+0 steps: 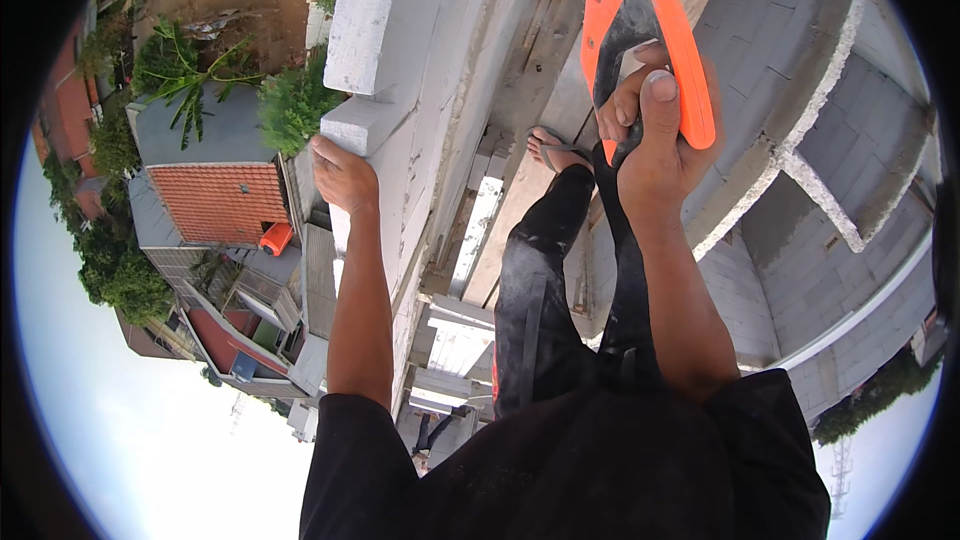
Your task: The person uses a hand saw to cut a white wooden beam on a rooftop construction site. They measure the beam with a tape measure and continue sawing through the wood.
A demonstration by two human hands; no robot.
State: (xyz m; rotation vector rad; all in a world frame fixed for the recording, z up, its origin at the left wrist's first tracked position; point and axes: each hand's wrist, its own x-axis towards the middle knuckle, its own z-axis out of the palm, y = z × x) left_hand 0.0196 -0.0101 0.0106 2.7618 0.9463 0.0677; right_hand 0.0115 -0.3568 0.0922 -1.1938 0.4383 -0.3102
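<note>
A pale block wall (425, 70) runs from near to far on the left; much of it appears laid, with joints visible along its face. On the right, more grey block walls (760, 50) stand, bare of any finish coat, so surface work seems undone there. Between them lie planks (570, 100), with a sandalled foot (555, 150) on them. Along the wall's left edge the outline is stepped: a large block (370, 30) stands at the far end, with a lower block end (350, 125) just nearer, so that edge looks unfinished. The right grip (655, 145) is closed around the orange handle of a hand saw (675, 25), far right of the wall; its blade runs out of view, so whether it is cutting cannot be told. The left grip (345, 175) touches the lower block end; whether it clamps or merely rests there, I cannot tell.
</note>
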